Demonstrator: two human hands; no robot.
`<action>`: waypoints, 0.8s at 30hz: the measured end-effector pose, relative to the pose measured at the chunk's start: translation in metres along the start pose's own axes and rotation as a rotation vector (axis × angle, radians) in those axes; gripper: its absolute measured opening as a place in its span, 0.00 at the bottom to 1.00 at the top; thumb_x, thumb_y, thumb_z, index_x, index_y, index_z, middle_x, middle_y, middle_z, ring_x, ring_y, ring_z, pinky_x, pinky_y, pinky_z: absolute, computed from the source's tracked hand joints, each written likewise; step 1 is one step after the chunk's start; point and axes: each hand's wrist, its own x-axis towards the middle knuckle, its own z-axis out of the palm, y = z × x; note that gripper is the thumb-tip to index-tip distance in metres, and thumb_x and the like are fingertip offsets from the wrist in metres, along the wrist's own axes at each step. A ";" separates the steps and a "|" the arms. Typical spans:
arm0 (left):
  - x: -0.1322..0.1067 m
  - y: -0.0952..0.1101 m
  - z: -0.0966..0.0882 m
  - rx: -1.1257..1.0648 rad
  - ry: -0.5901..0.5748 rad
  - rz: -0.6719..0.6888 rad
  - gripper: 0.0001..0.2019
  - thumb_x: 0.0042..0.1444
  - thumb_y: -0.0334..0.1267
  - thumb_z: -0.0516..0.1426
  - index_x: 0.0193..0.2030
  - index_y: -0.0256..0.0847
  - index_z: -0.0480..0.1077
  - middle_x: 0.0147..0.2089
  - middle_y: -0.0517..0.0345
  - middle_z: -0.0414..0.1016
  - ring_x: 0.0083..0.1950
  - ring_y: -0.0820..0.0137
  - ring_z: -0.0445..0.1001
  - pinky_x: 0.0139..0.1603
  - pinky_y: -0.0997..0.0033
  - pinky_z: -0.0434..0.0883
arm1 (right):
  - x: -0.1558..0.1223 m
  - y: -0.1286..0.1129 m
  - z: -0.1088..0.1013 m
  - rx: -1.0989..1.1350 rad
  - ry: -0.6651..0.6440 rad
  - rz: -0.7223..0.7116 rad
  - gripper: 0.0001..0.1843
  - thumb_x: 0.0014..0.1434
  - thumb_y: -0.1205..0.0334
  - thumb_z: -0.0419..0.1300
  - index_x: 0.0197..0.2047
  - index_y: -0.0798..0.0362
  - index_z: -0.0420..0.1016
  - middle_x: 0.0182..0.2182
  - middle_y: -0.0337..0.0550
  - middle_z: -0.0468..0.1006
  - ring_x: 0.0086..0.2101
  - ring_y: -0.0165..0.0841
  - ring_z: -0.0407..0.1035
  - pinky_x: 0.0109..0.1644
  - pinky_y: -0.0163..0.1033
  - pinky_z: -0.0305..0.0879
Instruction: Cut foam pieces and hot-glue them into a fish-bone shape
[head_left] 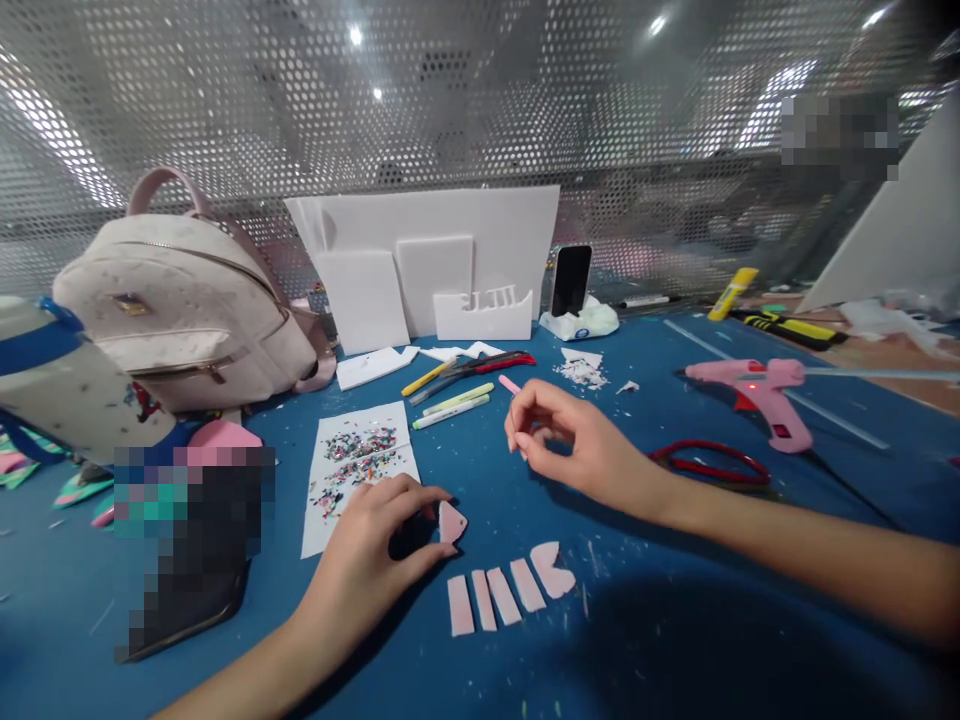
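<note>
A: What's hard to make out on the left?
B: The white bottle with blue bands (71, 395) is cut off by the picture's edge and covers part of the cream backpack (202, 310). A dark flat object (221, 590) beneath is mostly masked by blocks.
A: And the left hand (375, 525)?
B: Thumb and forefinger pinch a small, rounded pale pink wedge (452, 522); whether it touches the blue tabletop (469, 465), I can't tell. The hand hides a corner of the white paper sheet strewn with multicoloured chips (309, 540).
A: Next along?
B: Four flat pale pink strips (504, 597) and one notched pale pink piece (553, 572) lie in a row.
A: The right hand (562, 440)?
B: Fingers curled, thumb near their tips. A slim pink stick (508, 383) shows past them, partly hidden; I can't tell whether it's gripped. The forearm overlaps a red-handled tool (759, 466), near a pink glue gun (750, 385).
A: Where's the room?
B: Paper and strips crowd the left hand. Bare blue surface separates both hands, and a wider shaded stretch opens right of the notched piece.
</note>
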 end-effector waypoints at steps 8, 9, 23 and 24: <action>0.002 -0.004 0.004 -0.038 -0.018 -0.016 0.15 0.61 0.44 0.65 0.54 0.52 0.73 0.43 0.59 0.75 0.44 0.62 0.73 0.46 0.61 0.67 | 0.001 0.026 0.004 0.067 -0.125 0.053 0.06 0.63 0.64 0.60 0.44 0.50 0.73 0.37 0.42 0.78 0.35 0.31 0.74 0.39 0.39 0.72; 0.002 -0.004 0.004 -0.043 -0.019 -0.019 0.15 0.60 0.44 0.65 0.54 0.52 0.73 0.42 0.59 0.75 0.43 0.62 0.72 0.46 0.62 0.67 | 0.000 0.028 0.004 0.064 -0.136 0.064 0.05 0.63 0.64 0.60 0.43 0.50 0.75 0.37 0.42 0.78 0.34 0.31 0.74 0.39 0.39 0.72; 0.009 -0.002 0.004 -0.036 -0.036 -0.032 0.15 0.60 0.42 0.65 0.53 0.51 0.75 0.40 0.58 0.76 0.41 0.64 0.73 0.43 0.64 0.68 | 0.005 0.044 -0.009 -0.014 -0.275 0.194 0.02 0.59 0.63 0.65 0.34 0.50 0.76 0.28 0.37 0.77 0.27 0.28 0.67 0.32 0.36 0.64; 0.009 -0.002 0.004 -0.035 -0.035 -0.029 0.15 0.60 0.43 0.65 0.53 0.51 0.75 0.40 0.58 0.76 0.41 0.64 0.73 0.43 0.64 0.68 | 0.006 0.043 -0.009 -0.018 -0.280 0.196 0.02 0.59 0.63 0.65 0.34 0.50 0.77 0.28 0.37 0.76 0.27 0.28 0.67 0.32 0.36 0.64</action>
